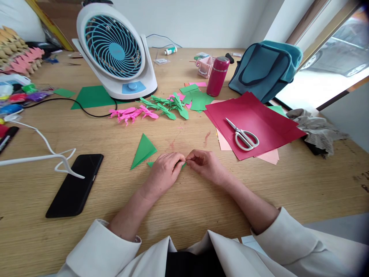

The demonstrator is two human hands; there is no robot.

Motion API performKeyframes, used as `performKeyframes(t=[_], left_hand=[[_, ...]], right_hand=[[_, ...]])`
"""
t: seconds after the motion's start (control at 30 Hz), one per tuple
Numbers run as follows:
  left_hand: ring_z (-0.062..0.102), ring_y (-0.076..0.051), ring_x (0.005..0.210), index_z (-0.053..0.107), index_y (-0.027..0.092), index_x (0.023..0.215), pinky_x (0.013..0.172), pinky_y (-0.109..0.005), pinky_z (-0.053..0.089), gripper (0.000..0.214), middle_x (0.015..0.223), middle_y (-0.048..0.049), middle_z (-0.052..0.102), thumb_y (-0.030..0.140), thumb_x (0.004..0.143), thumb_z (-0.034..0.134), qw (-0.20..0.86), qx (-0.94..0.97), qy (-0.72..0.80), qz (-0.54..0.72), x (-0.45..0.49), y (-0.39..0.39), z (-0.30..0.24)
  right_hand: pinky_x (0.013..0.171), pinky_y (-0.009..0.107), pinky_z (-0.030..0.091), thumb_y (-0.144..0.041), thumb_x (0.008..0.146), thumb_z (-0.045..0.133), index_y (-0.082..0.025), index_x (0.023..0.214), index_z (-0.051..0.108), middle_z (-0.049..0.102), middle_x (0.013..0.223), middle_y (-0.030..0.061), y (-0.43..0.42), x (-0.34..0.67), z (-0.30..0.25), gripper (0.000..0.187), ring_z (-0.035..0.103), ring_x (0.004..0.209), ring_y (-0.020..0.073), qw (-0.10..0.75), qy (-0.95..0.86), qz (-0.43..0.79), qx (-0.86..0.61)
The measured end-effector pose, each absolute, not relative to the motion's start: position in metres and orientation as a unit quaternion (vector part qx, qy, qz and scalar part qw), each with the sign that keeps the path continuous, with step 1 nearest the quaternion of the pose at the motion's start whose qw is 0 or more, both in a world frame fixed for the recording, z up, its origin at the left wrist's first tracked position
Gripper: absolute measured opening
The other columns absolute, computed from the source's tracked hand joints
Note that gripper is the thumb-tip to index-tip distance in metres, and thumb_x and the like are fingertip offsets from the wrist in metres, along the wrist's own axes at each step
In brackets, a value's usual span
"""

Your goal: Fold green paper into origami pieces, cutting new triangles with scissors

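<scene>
Between my two hands is a small piece of folded green paper (pixel 150 164), mostly covered by my fingers. My left hand (pixel 167 168) is closed over it, and one green corner sticks out on its left side. Finger and thumb of my right hand (pixel 205 164) pinch the paper's other end, close to the left fingertips. Just beyond my left hand lies a folded green paper triangle (pixel 143 151). Farther back are several folded green paper figures (pixel 167 105) and pink paper figures (pixel 132 114) in a loose heap.
White-handled scissors (pixel 245 136) lie on red paper sheets (pixel 259 111) at the right. A fan (pixel 115 50), a red bottle (pixel 218 76) and a blue bag (pixel 262 69) stand at the back. A black phone (pixel 75 184) lies left, under a white stand (pixel 37 158).
</scene>
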State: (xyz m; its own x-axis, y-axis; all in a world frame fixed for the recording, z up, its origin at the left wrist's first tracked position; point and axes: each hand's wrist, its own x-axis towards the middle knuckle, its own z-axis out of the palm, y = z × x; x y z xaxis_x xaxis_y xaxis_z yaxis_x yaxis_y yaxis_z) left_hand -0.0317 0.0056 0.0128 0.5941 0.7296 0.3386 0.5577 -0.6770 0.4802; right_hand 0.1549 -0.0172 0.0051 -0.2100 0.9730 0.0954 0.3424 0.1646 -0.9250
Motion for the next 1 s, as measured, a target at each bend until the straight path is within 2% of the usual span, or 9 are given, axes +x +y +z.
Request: performKeyframes(t=[0.43, 0.77, 1.0], left_hand=[[0.063, -0.018, 0.085, 0.055, 0.021, 0.085, 0.077, -0.031, 0.042, 0.008, 0.086, 0.0002, 0.068, 0.016, 0.091, 0.056, 0.176, 0.856, 0.406, 0.266, -0.038, 0.011, 0.018], [0.061, -0.018, 0.083, 0.053, 0.021, 0.086, 0.076, -0.030, 0.041, 0.008, 0.086, -0.0004, 0.066, 0.020, 0.094, 0.053, 0.148, 0.861, 0.393, 0.289, -0.041, 0.014, 0.016], [0.058, -0.018, 0.079, 0.052, 0.021, 0.085, 0.074, -0.031, 0.041, 0.012, 0.081, -0.0008, 0.062, 0.022, 0.097, 0.049, 0.132, 0.869, 0.372, 0.298, -0.040, 0.013, 0.018]], right_hand=[[0.056, 0.024, 0.039, -0.025, 0.085, 0.055, -0.017, 0.080, 0.060, 0.060, 0.068, -0.0005, -0.012, 0.160, 0.004, 0.010, 0.054, 0.060, 0.0114, 0.401, -0.625, 0.426, -0.517], [0.056, 0.026, 0.042, -0.027, 0.084, 0.057, -0.018, 0.079, 0.058, 0.060, 0.067, -0.0007, -0.007, 0.164, 0.006, 0.010, 0.057, 0.059, 0.0123, 0.426, -0.594, 0.436, -0.524], [0.057, 0.026, 0.042, -0.033, 0.082, 0.060, -0.018, 0.080, 0.057, 0.058, 0.069, -0.0008, -0.005, 0.165, 0.008, 0.016, 0.054, 0.058, 0.0116, 0.443, -0.572, 0.478, -0.498]])
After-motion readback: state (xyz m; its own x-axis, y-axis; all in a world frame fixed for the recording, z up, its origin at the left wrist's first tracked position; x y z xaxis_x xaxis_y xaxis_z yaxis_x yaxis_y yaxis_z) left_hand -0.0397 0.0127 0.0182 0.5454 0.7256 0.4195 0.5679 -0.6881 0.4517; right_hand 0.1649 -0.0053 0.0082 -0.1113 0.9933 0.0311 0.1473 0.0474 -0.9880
